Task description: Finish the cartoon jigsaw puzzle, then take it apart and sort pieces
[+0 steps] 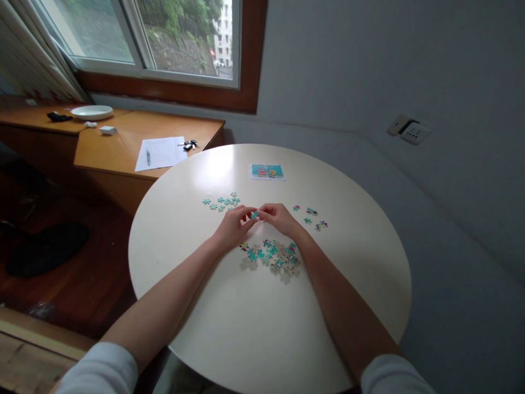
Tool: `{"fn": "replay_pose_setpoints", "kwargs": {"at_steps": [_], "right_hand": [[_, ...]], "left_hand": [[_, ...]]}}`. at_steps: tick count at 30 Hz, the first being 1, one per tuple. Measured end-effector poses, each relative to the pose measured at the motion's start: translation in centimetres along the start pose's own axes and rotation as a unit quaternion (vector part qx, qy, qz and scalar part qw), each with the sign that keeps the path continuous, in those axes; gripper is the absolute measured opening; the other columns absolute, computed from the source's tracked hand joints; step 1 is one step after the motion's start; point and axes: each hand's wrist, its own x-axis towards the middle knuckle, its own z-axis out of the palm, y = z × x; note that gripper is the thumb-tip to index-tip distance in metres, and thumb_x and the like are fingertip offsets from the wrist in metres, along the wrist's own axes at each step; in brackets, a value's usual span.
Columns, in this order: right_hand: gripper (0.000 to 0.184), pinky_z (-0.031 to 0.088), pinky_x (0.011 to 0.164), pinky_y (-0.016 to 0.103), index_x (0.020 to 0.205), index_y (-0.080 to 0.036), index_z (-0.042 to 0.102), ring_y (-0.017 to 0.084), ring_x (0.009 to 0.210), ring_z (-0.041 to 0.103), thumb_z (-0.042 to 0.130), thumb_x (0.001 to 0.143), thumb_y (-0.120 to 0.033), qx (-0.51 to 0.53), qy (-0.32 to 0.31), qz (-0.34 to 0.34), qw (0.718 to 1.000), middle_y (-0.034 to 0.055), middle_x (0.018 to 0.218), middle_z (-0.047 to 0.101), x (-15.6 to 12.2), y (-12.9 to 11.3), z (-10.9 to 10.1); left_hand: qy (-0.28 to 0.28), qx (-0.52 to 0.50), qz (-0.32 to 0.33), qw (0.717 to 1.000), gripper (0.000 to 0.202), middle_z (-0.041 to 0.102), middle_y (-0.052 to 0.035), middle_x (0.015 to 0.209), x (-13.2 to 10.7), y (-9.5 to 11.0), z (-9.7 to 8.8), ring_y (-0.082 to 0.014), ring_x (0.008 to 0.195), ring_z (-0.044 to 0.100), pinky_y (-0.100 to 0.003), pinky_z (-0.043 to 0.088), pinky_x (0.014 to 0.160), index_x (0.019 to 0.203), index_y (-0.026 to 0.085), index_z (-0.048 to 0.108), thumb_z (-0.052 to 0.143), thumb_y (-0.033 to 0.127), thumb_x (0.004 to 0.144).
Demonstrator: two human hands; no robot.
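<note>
My left hand (pixel 233 225) and my right hand (pixel 280 217) meet over the middle of a round cream table (pixel 229 323). Both pinch small teal jigsaw pieces (pixel 255 214) between their fingertips, held together just above the tabletop. Right below my hands lies a loose heap of puzzle pieces (pixel 271 256). A small group of teal pieces (pixel 222 203) lies to the left of my hands. A few coloured pieces (pixel 311 217) lie to the right. A small picture card (pixel 267 171) rests at the far side of the table.
A wooden desk (pixel 118 150) stands at the back left, under a window, carrying a sheet of paper (pixel 160 152), keys (pixel 189 144) and a white plate (pixel 92 112). A grey wall with a socket (pixel 414 132) runs along the right.
</note>
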Motion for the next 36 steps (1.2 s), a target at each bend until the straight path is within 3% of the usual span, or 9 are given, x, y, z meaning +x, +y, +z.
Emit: {"fn": "replay_pose_setpoints", "kwargs": {"at_steps": [11,23,30,36], "right_hand": [[0.028,0.039,0.062,0.026,0.067,-0.015,0.062,0.011,0.06,0.05,0.062,0.07,-0.043,-0.01,-0.007,0.0,1.0,-0.0008,0.062,0.058,0.01,0.1,-0.11],[0.031,0.04,0.061,0.026,0.064,-0.015,0.062,0.011,0.059,0.049,0.065,0.065,-0.046,0.005,0.025,0.015,1.0,-0.0011,0.059,0.057,0.0,-0.11,0.0],[0.028,0.041,0.061,0.026,0.065,-0.015,0.063,0.011,0.058,0.049,0.065,0.065,-0.043,0.014,0.037,0.015,0.999,-0.0014,0.058,0.056,0.19,0.23,-0.12],[0.026,0.04,0.06,0.026,0.063,-0.016,0.062,0.01,0.057,0.049,0.066,0.065,-0.041,0.019,0.042,0.016,0.999,-0.0016,0.057,0.056,0.13,0.2,-0.03]], "left_hand": [[-0.012,0.016,0.006,1.0,0.019,0.059,-0.0013,0.076,0.13,0.01,-0.26,-0.0118,0.067,0.052,-0.026,0.043,0.066,0.096,0.02,0.065,0.063,0.023,0.077],[0.023,0.003,0.017,1.0,0.014,0.058,-0.0004,0.072,0.1,-0.1,-0.24,-0.0113,0.065,0.051,-0.026,0.043,0.064,0.087,0.019,0.065,0.068,0.023,0.073],[0.06,-0.009,-0.012,0.998,0.015,0.06,-0.0005,0.069,0.23,-0.17,-0.36,-0.011,0.063,0.052,-0.026,0.044,0.063,0.086,0.017,0.064,0.067,0.024,0.074],[0.085,-0.031,-0.017,0.996,0.02,0.059,0.0001,0.065,0.23,0.16,-0.58,-0.0103,0.059,0.051,-0.025,0.044,0.06,0.088,0.016,0.065,0.065,0.032,0.076]]}}
